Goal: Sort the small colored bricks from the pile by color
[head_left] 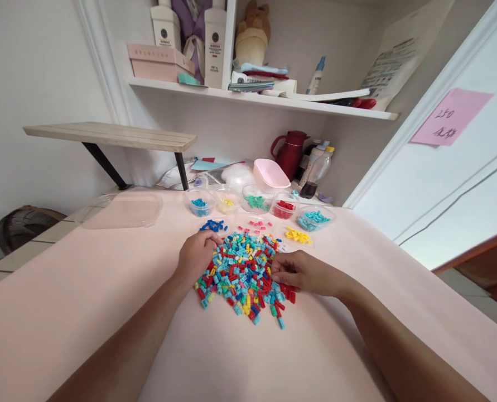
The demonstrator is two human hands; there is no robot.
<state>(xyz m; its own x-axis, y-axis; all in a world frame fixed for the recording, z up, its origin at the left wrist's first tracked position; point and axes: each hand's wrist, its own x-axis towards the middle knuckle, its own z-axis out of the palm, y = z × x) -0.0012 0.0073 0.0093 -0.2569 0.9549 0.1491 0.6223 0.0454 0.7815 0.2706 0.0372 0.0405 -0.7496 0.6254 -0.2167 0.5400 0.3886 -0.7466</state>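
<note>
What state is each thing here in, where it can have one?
Left hand: curled, at heap's left edge
Right hand: fingers bent, at heap's right edge
Brick heap: loose, colours mixed
Red bricks: in open clear tub
Pink bowl: open, tilted
Red jug: upright
Clear bottle: capped, dark liquid at bottom
Fan: cannot tell if running

**Soft light is washing over a stretched wide view**

Fairly bright, diffuse light is spreading across the pink tabletop point(215, 363), its source staying out of frame. The pale panel point(461, 184) at right is glowing brightest. Soft shadow is falling beside the right forearm point(390, 329). The clear lid point(120, 211) is catching faint glints. Wide-angle distortion is stretching the edges; fine print is blurring.
</note>
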